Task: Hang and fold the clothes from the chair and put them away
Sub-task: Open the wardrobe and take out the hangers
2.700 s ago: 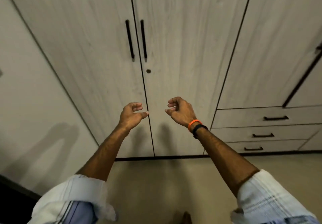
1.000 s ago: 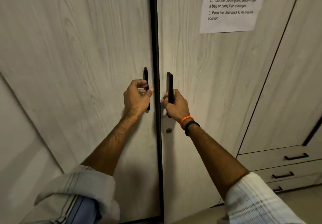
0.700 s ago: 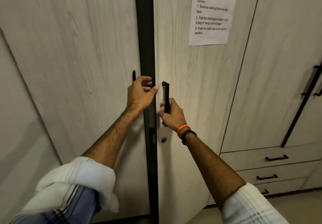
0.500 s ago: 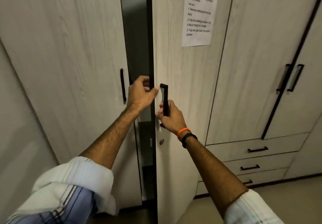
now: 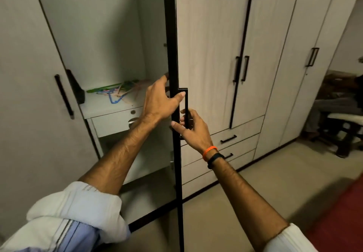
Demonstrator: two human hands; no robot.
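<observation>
Facing a pale wood-grain wardrobe (image 5: 212,35) w/ black trim; beige floor (image 5: 265,183) below, red mat (image 5: 345,222) at lower R. Left door (image 5: 29,94) swung wide, right door (image 5: 174,35) seen edge-on. Inside: shelf (image 5: 102,104) carrying a heap of coloured hangers (image 5: 115,92), small drawer (image 5: 114,122) under it. Further closed doors and drawers to the R; a chair (image 5: 341,126) w/ dark clothes (image 5: 337,94) stands well apart at far R. My left hand (image 5: 159,102) grips the right door's edge, thumb across its front. My right hand (image 5: 191,130) curls round that door's black handle (image 5: 186,108). The door edge blocks part of the interior.
</observation>
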